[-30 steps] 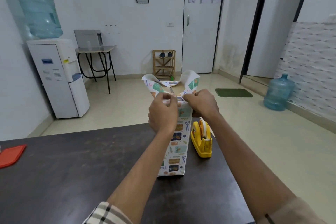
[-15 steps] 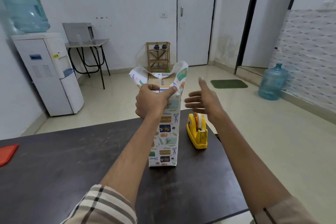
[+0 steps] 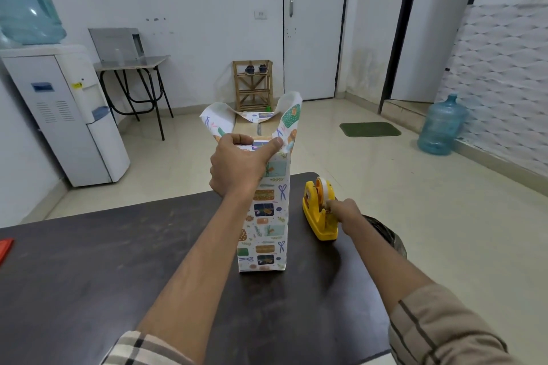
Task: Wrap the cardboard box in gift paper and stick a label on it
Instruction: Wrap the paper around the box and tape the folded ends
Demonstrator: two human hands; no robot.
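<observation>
On a dark table (image 3: 89, 275), a tall cardboard box (image 3: 252, 131) stands on end near the far right edge. It is sleeved in patterned gift paper (image 3: 268, 216), and its top is not yet closed: brown board shows between two side flaps (image 3: 292, 115) that rise at left and right. A yellow tape dispenser (image 3: 318, 213) sits on the table just right of the box. The step appears to be taping down the near top fold. It is best done with a strip long enough to bridge paper and board, torn cleanly against the cutter, while firm pressure stops the crease springing open and steadies the narrow, tippable box. The left hand (image 3: 237, 166) grips the box's near top edge with its fingers curled over the rim. Its thumb (image 3: 274, 144) lies flat along the folded paper and pins it to the box. The right hand (image 3: 345, 212) reaches to the dispenser's near end, its fingers (image 3: 331, 205) bunched at the cutter and touching the dispenser. Whether they have pinched the tape's free end cannot be told.
</observation>
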